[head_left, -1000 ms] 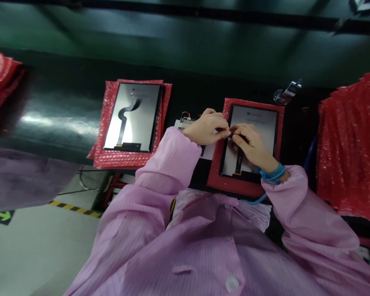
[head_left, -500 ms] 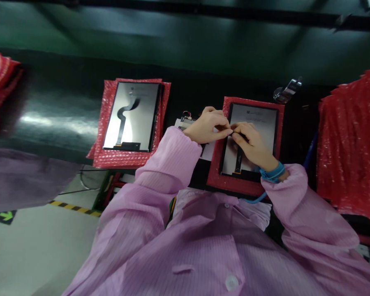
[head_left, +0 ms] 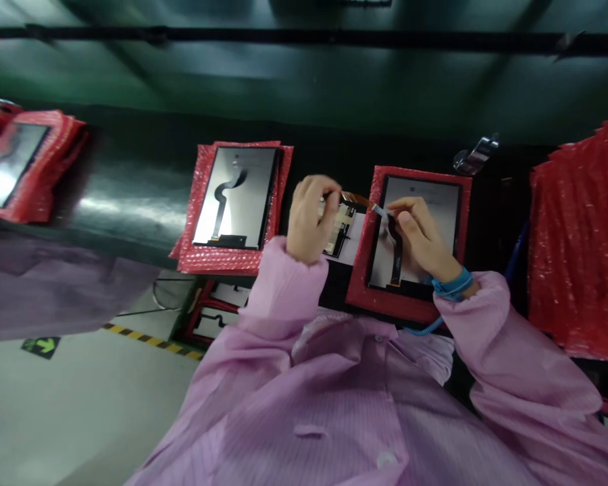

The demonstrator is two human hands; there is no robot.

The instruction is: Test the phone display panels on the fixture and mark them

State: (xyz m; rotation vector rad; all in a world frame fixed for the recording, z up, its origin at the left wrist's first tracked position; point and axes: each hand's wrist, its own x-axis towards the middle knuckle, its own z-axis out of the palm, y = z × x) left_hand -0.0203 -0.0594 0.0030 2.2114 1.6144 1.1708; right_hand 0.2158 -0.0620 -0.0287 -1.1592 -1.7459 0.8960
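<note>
A display panel (head_left: 436,196) lies face down on a red bubble-wrap sheet (head_left: 365,270) in front of me. Its black flex cable (head_left: 396,253) runs up the panel into my right hand (head_left: 420,236), which pinches the cable's pale tip near the panel's left edge. A blue wrist strap (head_left: 450,285) circles that wrist. My left hand (head_left: 308,219) is raised and blurred left of the panel, fingers closed on a thin orange strip (head_left: 355,198) that reaches toward my right hand. Below it a small circuit board (head_left: 340,229) rests on white paper.
A second panel on red bubble wrap (head_left: 236,196) lies to the left, and a third (head_left: 13,162) at far left. A stack of red bubble wrap (head_left: 577,236) stands at right. A metal clip (head_left: 475,156) sits behind the panel. Another person's purple sleeve (head_left: 40,283) is at left.
My hands were pinched together at the panel's left edge. My left hand has pulled away to the left and up, drawing out the orange strip. The view shifted slightly.
</note>
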